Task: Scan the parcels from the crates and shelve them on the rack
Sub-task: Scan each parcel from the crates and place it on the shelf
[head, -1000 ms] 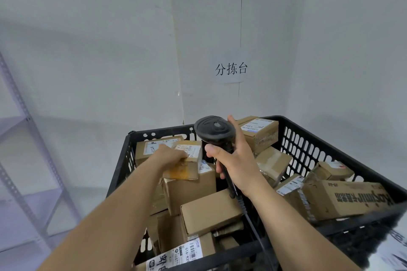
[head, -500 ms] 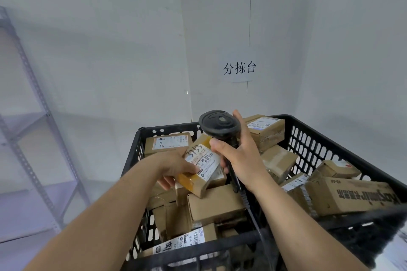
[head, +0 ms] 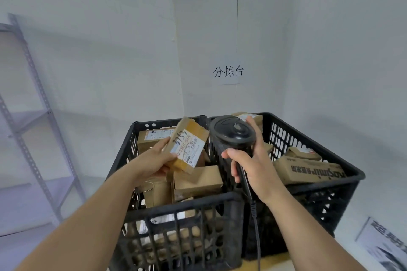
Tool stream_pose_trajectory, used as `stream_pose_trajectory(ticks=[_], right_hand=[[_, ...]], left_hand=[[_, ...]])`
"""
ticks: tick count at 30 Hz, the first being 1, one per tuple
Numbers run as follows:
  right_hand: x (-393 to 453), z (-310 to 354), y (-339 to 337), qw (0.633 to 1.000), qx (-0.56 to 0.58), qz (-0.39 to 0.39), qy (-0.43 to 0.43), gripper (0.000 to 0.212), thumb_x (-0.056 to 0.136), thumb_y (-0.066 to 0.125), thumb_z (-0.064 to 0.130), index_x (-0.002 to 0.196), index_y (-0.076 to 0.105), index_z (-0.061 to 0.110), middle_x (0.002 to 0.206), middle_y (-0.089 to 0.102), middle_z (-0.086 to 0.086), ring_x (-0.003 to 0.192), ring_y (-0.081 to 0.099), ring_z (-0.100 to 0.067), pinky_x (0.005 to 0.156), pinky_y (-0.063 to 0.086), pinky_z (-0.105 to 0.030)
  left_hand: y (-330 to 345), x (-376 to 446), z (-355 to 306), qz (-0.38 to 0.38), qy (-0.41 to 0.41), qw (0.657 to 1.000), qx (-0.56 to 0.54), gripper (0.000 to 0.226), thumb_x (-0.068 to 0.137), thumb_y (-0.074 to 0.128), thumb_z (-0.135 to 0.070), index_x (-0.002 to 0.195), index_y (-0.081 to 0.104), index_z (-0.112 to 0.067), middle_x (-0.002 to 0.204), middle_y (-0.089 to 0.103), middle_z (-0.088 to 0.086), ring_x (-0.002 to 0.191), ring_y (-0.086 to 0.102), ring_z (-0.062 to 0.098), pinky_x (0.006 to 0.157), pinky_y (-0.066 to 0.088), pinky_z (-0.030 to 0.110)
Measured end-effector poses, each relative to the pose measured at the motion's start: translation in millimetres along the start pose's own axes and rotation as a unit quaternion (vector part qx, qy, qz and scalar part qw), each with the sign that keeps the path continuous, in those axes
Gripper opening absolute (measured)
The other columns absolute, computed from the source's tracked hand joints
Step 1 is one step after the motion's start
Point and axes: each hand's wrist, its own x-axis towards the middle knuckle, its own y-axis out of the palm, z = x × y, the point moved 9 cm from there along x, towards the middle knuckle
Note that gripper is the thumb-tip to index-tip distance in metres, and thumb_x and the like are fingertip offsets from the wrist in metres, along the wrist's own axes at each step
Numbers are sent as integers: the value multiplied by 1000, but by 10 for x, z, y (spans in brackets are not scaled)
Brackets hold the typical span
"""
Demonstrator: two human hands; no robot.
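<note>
1. Above the left crate, the left hand holds a small parcel clear of the pile, thumb on its label side and fingers curled underneath.
2. Its label faces up, tilted, with handwritten digits.
3. Just beside it, the right hand grips the scanner by the handle, fingers wrapped round; its cable hangs down.
4. More parcels fill both crates; the right crate holds a long box.
5. At far left stands the rack.
6. A paper sign hangs on the wall.
</note>
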Motion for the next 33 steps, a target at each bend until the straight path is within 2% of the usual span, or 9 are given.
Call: stream_pose_trajectory(ticks=[5,7,11,14,18,22,25,29,33], right_hand=[[-477,129,-145,1000,-3,2,-8,89,93,64,11,141,8,61,117,65,-11,57,54,-19,50,48,-31],[-661,168,-152,1000,-11,8,-15,88,93,65,13,138,7,62,122,62,-9,57,54,-19,50,49,-29],[-995,196,-162,1000,-25,11,-14,90,91,68,20,137,5,65,133,53,5,60,57,-20,53,50,-29],[-1247,223,-188,999,-39,-4,-5,88,88,70,31,133,7,73,137,50,5,61,60,-18,56,51,-27],[-1587,343,-310,995,-84,-51,9,86,88,70,34,129,8,78,136,54,-1,60,61,-16,56,51,-25],[-1978,504,-471,983,-138,-117,28,91,90,68,25,141,5,67,121,61,-5,57,59,-15,56,52,-28],[-2253,634,-476,975,-150,-158,37,91,91,67,19,141,7,66,106,60,-4,54,56,-16,54,51,-28],[-2568,798,-324,968,-158,-189,46,87,92,66,15,123,12,76,94,57,-2,54,55,-16,54,52,-26],[-2869,882,-203,960,-164,-220,62,82,79,68,35,118,12,79,96,59,-5,53,56,-11,54,49,-23]], left_hand=[[171,-346,-97,-4,36,998,-43,52,99,51,-13,143,39,-39,102,72,9,92,57,30,97,50,45],[232,-492,-162,-11,48,998,-33,53,98,53,-14,143,40,-39,103,72,6,98,59,30,100,47,52],[329,-716,-352,-12,75,997,4,57,97,55,-19,146,34,-38,107,70,-11,114,59,18,103,45,48],[428,-802,-468,11,95,995,28,55,98,54,-19,146,35,-39,114,68,-8,113,60,20,99,48,49],[530,-850,-615,14,127,992,14,44,96,57,-14,130,51,-41,109,67,-6,104,64,20,98,50,45],[749,-904,-816,55,179,982,-2,38,93,63,-17,111,60,-51,115,67,-4,106,65,22,94,53,44],[957,-1022,-921,91,194,977,-11,43,93,63,-17,125,56,-43,116,67,-4,103,66,17,94,54,37],[1198,-1245,-924,152,185,971,-14,52,93,61,-10,137,49,-34,114,67,-6,106,65,15,98,51,36],[1377,-1469,-952,199,185,962,-25,56,94,54,0,142,44,-27,124,62,1,109,63,16,100,49,34]])
